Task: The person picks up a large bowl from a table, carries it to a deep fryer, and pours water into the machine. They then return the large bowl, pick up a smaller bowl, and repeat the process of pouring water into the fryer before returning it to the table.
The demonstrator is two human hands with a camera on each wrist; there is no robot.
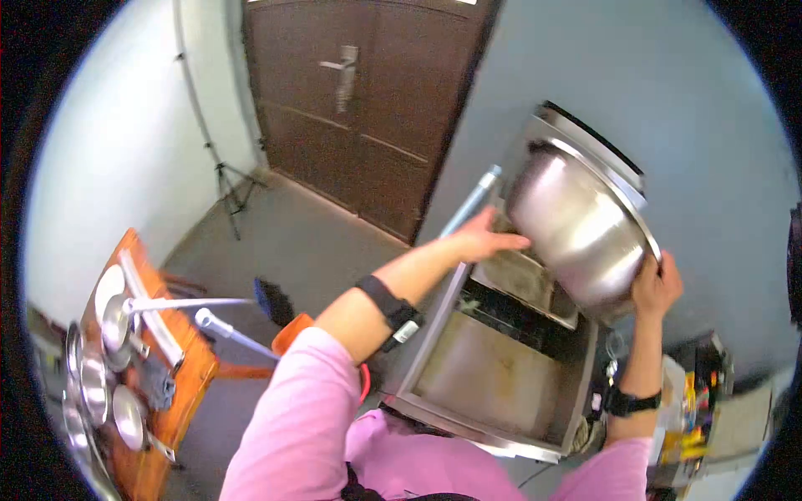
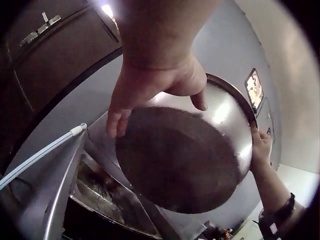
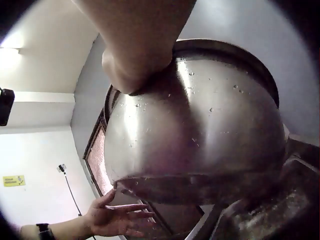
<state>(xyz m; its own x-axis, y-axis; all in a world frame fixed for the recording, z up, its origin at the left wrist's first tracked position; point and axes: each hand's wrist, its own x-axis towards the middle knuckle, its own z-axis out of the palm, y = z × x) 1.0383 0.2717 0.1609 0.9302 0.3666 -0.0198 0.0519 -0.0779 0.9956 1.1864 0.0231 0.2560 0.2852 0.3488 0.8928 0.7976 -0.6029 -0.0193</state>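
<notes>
A large shiny steel bowl (image 1: 576, 221) is held tilted above an open metal tank (image 1: 489, 376) in the head view. My right hand (image 1: 657, 288) grips its rim at the right. Fingers spread, my left hand (image 1: 484, 240) is by the bowl's lower left side; the right wrist view shows that hand (image 3: 117, 217) with the thumb near the bottom edge. Whether it touches the steel, I cannot tell. The bowl's dark flat underside (image 2: 175, 160) faces the left wrist camera. Small drops dot the bowl's outer wall (image 3: 200, 125). The inside of the bowl is hidden.
Several steel pans and lids stand on an orange wooden table (image 1: 194, 392) at the left. A light blue pipe (image 1: 472, 200) rises beside the tank. Farther back are a tripod (image 1: 224, 171) and a brown double door (image 1: 359, 108). Cluttered shelves (image 1: 702, 417) stand at the right.
</notes>
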